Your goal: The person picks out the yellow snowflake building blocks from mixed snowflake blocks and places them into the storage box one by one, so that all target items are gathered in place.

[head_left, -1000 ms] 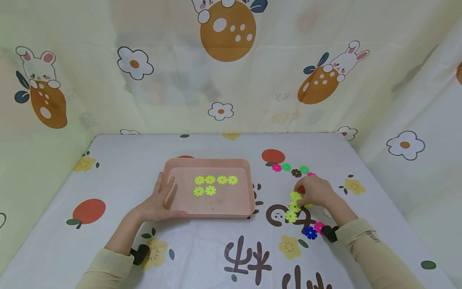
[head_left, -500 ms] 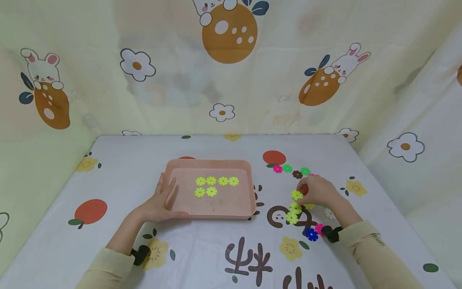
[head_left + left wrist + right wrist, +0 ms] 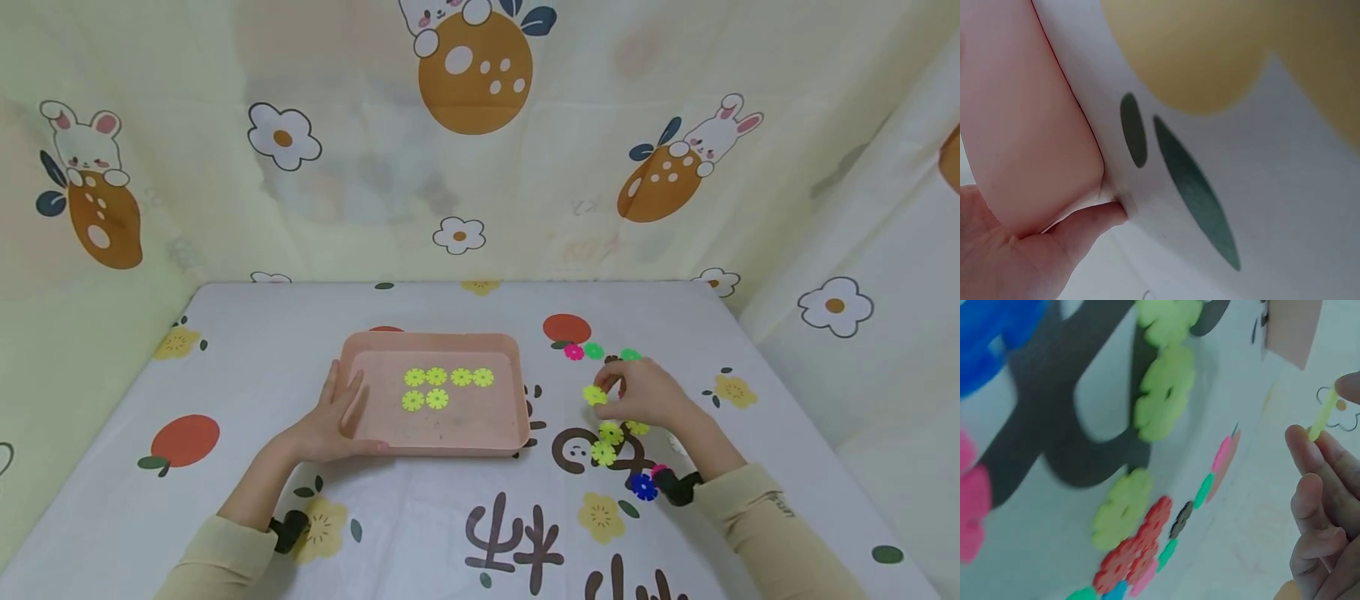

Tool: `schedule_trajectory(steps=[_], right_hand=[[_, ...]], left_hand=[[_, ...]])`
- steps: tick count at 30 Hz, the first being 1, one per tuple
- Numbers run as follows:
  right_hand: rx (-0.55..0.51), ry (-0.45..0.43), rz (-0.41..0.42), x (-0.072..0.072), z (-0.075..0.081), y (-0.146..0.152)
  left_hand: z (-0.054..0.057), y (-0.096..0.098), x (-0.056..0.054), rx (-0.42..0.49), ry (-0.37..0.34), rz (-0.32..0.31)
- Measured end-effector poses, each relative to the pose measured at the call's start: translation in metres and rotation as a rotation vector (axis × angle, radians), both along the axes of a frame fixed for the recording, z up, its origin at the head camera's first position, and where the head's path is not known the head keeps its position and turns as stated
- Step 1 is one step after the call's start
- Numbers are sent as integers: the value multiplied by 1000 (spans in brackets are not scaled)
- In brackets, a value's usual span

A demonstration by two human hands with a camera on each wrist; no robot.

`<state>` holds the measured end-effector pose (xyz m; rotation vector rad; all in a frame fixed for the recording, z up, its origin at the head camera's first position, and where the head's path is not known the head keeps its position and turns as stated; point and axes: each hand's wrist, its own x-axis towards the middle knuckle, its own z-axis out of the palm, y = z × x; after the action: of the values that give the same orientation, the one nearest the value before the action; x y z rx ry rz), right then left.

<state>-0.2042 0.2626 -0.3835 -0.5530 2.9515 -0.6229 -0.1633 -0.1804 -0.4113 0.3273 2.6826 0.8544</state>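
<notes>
My right hand (image 3: pixel 647 393) pinches a yellow flower-shaped plastic disc (image 3: pixel 595 395) between thumb and fingertips, raised over the table. In the right wrist view this yellow disc (image 3: pixel 1324 415) appears edge-on. Below the hand lie more yellow discs (image 3: pixel 611 433). My left hand (image 3: pixel 327 422) rests against the left end of a shallow pink tray (image 3: pixel 465 442), fingers spread at the left rim and thumb along the near side. The left wrist view shows that thumb (image 3: pixel 1094 225) by the tray's corner. Several yellow discs (image 3: pixel 437 399) lie in two rows inside the tray.
Red discs (image 3: pixel 1125 565) lie near the right hand, partly hidden in the head view. A pink disc (image 3: pixel 573 352), green discs (image 3: pixel 593 351) and a dark brown one are farther back. A blue disc (image 3: pixel 644 487) lies closer in. Printed cloth (image 3: pixel 405 533) covers the table.
My right hand has lifted a yellow disc from the loose group and moved slightly left with it. The left hand and the tray have stayed in place.
</notes>
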Motion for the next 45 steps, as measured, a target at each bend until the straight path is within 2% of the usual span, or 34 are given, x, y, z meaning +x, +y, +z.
schedule_trajectory(steps=[3,10,17,26,30,37,42,45], right_hand=[[-19,36,23,0,2,-7],[-45,41,43,0,7,-27],[-70,91,96,-3,12,-47],[-104,98,171,-9,12,-68],[-117,104,191,-11,10,-79],[-140,48,203,-15,-3,-97],[-166,36,235,-19,-10,-109],[-180,12,226,-20,-12,-115]], left_hand=[[-1,0,-1,3,0,-1],[-2,0,-1,3,5,0],[-1,0,-2,1,10,-7],[1,1,-3,0,5,-10],[0,-1,-1,-3,9,-5],[-1,-1,1,11,-12,-7],[0,-2,1,12,1,-8],[0,-2,0,13,3,-10]])
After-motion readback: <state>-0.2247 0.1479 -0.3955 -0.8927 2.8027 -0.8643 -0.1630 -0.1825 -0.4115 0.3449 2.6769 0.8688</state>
